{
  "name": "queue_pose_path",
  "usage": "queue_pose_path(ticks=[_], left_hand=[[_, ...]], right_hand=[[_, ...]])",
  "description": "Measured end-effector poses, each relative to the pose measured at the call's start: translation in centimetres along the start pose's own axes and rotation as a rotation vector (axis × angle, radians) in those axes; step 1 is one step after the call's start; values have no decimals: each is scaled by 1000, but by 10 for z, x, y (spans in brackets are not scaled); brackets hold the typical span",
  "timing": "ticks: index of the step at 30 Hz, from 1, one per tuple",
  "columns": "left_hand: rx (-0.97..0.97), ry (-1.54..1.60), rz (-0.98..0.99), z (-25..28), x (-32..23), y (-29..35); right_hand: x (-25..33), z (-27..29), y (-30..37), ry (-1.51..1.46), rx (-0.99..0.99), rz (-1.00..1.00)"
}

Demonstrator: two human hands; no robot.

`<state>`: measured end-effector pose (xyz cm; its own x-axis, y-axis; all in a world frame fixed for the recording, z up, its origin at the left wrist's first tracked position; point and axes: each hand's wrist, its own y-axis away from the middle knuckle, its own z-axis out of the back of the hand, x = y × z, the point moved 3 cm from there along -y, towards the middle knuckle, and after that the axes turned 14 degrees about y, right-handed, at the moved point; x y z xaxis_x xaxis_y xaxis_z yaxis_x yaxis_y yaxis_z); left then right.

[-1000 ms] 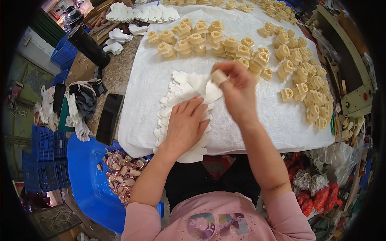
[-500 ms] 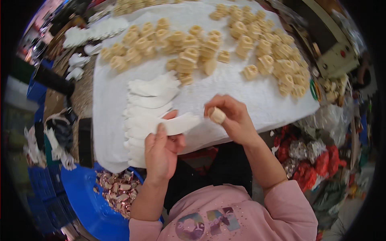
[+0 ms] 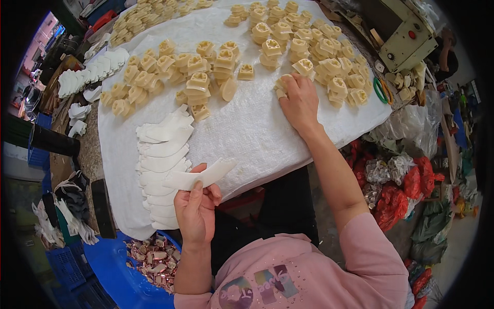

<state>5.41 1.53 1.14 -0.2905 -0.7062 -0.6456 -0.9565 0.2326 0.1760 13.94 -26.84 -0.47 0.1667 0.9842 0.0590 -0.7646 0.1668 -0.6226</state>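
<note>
My left hand (image 3: 197, 208) pinches a curved white strip (image 3: 203, 177) between thumb and fingers, just above the near edge of the cloth. Beside it on the cloth lies an overlapping row of similar white strips (image 3: 163, 164). Farther out, my right hand (image 3: 300, 103) reaches to the near side of the right-hand cluster. Its fingers close on a cream hollow moulded piece (image 3: 284, 82), partly hidden by them. A pale beige covering shows at one fingertip. Several stacked cream pieces (image 3: 198, 87) stand left of the right hand, and more cream pieces (image 3: 337, 87) stand to its right.
White cloth (image 3: 242, 139) covers the table. A blue basin (image 3: 110, 268) with shiny pinkish pieces sits below its left edge. More white strips (image 3: 95, 69) lie at the far left. A machine housing (image 3: 409, 44) stands at the far right, with red plastic bags (image 3: 393, 203) below.
My right hand has moved away from my left hand, forward to the cream pieces. The white strip stays in my left hand, now turned more upward at its right end. The whole view has shifted.
</note>
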Motion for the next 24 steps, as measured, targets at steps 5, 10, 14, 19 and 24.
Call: queue_pose_path(ticks=[5,10,14,19,24], left_hand=[[1,-40,-7,3,2,0],[-3,64,-23,-3,11,-9],[4,-1,-83,-3,16,-16],[74,9,-108,-7,25,-25],[157,12,-55,-14,31,-31]], right_hand=[[20,15,12,-356,-29,50],[82,28,36,-738,212,264],[93,36,42,-516,185,459],[95,38,42,-533,254,396],[83,29,39,-709,253,235]])
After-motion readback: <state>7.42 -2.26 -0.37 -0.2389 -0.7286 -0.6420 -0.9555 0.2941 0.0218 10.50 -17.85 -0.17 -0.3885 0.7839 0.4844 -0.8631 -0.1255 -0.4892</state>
